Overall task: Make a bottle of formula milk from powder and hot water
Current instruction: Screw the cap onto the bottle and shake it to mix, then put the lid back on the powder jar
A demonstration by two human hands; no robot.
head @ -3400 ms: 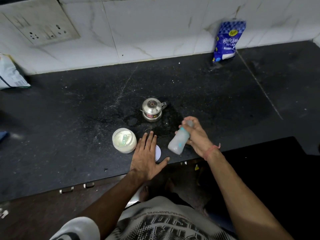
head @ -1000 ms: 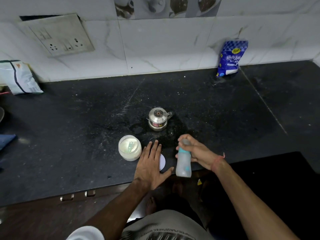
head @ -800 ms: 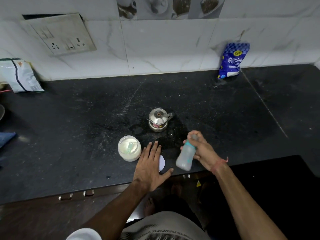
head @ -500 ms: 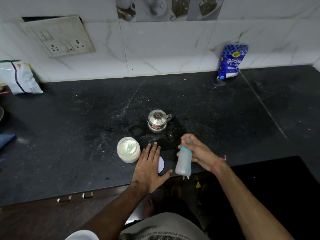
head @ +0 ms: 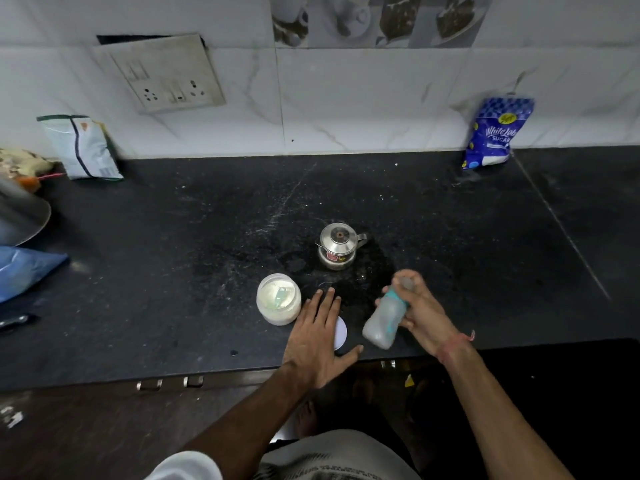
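One bottle (head: 384,317) sits tilted in my right hand (head: 424,315), which grips it near the top; its capped end points up and away, base toward me. My left hand (head: 318,332) lies flat and open on the table (head: 173,271), just left of the bottle.

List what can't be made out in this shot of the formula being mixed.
All head view:
- Baby bottle: motion-blurred in the right hand; fill level and markings unreadable.
- White lid: mostly covered by the left hand.
- Powder jar: the object inside is too small to identify.
- Steel pot: lid on, contents hidden.
- Steel vessel: cut off by the left edge.
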